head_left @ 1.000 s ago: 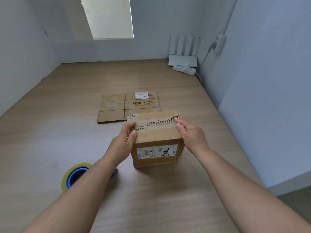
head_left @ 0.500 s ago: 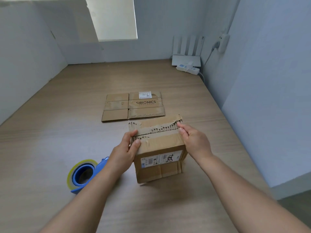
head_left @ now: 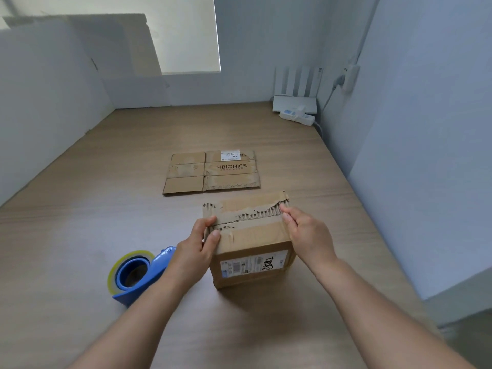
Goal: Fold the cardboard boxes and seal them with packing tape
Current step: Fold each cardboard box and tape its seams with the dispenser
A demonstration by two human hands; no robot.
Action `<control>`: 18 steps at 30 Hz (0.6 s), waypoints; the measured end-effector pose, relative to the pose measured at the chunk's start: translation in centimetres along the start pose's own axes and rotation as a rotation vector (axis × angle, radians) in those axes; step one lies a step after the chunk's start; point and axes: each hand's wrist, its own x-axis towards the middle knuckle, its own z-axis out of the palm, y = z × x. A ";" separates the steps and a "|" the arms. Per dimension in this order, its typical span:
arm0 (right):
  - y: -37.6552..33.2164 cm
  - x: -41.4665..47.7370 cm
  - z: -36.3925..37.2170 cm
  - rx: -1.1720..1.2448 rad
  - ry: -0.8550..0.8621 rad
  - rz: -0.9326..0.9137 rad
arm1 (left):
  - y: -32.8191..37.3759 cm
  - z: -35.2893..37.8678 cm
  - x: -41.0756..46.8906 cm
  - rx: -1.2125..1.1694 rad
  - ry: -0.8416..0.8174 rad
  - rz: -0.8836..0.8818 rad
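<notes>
A: Status of box (head_left: 250,235)?
B: Flaps down, seam looks unsealed; left hand (head_left: 197,249) grips its left edge, right hand (head_left: 306,235) pinches its right edge (likely to hold flaps shut for taping).
A: Tape?
B: The dispenser (head_left: 138,275) lies just left of box; flat box (head_left: 213,171) behind it.

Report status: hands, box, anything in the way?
Left hand, right hand: both grip the box by its top edges. Flaps down, seam unsealed. Tape dispenser lies beside left hand, untouched. Nothing blocks.
</notes>
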 end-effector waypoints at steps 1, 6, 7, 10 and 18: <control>-0.3 0.6 -0.1 -0.010 -0.009 0.011 | 0.2 -0.1 0.5 0.004 0.010 -0.007; -0.5 0.8 0.0 -0.056 -0.035 0.044 | 0.0 0.0 0.9 -0.001 0.018 -0.012; -0.4 0.6 0.0 -0.047 -0.032 0.067 | -0.1 0.1 0.7 0.000 0.026 -0.006; -0.2 0.5 -0.3 0.011 -0.060 0.162 | 0.0 0.4 0.6 0.034 0.050 0.009; 0.5 0.3 -1.0 0.333 -0.142 0.123 | 0.9 0.5 0.7 -0.161 0.222 -0.007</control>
